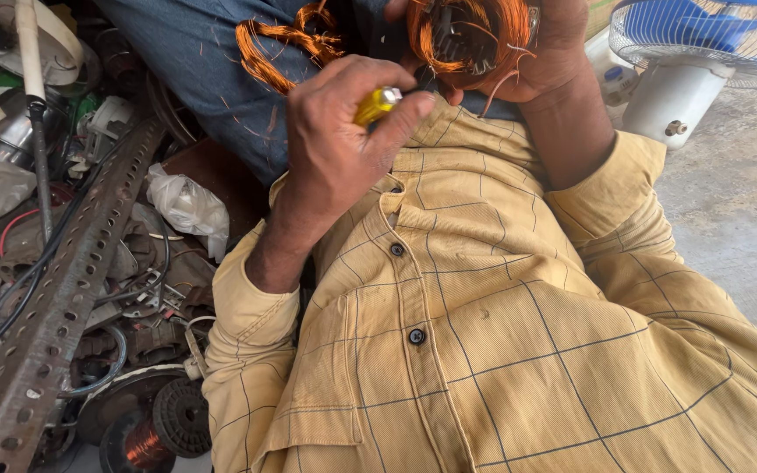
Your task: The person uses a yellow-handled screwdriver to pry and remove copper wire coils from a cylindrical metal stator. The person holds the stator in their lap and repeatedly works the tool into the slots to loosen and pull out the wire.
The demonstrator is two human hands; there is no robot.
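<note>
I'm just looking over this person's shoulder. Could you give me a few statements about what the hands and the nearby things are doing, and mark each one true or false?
1. The left hand grips a tool with a yellow handle. True.
2. The right hand holds a plastic bottle. False: it holds a motor part wound with copper wire.
3. Loose copper wire lies on the blue trousers. True.
4. The fan on the right has red blades. False: they are blue, behind a white grille.
5. A perforated metal angle bar lies across the clutter on the left. True.
</note>
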